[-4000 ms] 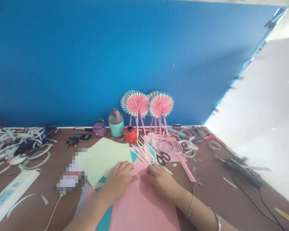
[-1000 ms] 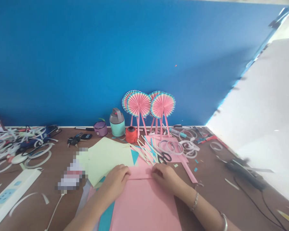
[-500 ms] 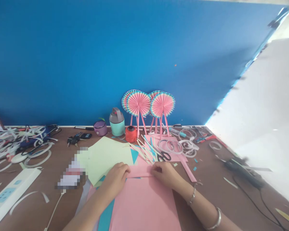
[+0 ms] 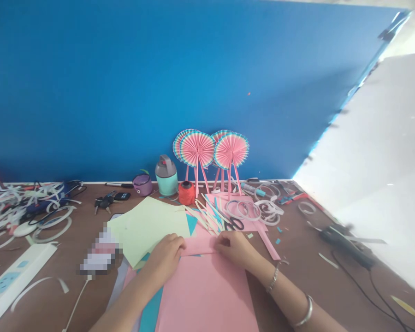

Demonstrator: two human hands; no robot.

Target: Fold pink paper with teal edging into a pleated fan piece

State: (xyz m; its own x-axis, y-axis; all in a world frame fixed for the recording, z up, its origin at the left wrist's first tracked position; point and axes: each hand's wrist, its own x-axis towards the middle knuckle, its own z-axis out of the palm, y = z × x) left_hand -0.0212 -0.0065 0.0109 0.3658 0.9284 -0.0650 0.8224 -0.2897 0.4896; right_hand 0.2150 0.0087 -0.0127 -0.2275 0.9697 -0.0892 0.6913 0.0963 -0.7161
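A folded strip of pink paper (image 4: 199,246) lies crosswise over the far end of a larger pink sheet (image 4: 205,295). My left hand (image 4: 167,254) has its fingers curled on the strip's left end. At the right end, my right hand (image 4: 233,246) pinches the strip, thumb and fingertips together. Blue paper (image 4: 152,306) shows beneath the pink sheet on its left. Pale green sheets (image 4: 152,226) lie just beyond my left hand. Dark-handled scissors (image 4: 235,224) rest behind my right hand, beside narrow pale paper strips (image 4: 210,216).
Several pink pleated paper fans (image 4: 197,150) stand against the blue wall. A red spool (image 4: 186,192), a teal-and-grey container (image 4: 166,177) and keys (image 4: 103,203) sit along the back. A power strip (image 4: 19,276) and a phone (image 4: 102,253) are at left; rolled white strips (image 4: 268,212) lie at right.
The view has shifted very slightly, so everything sits a little further left. Both hands keep their places on the pink strip, with hardly any movement of the fingers.
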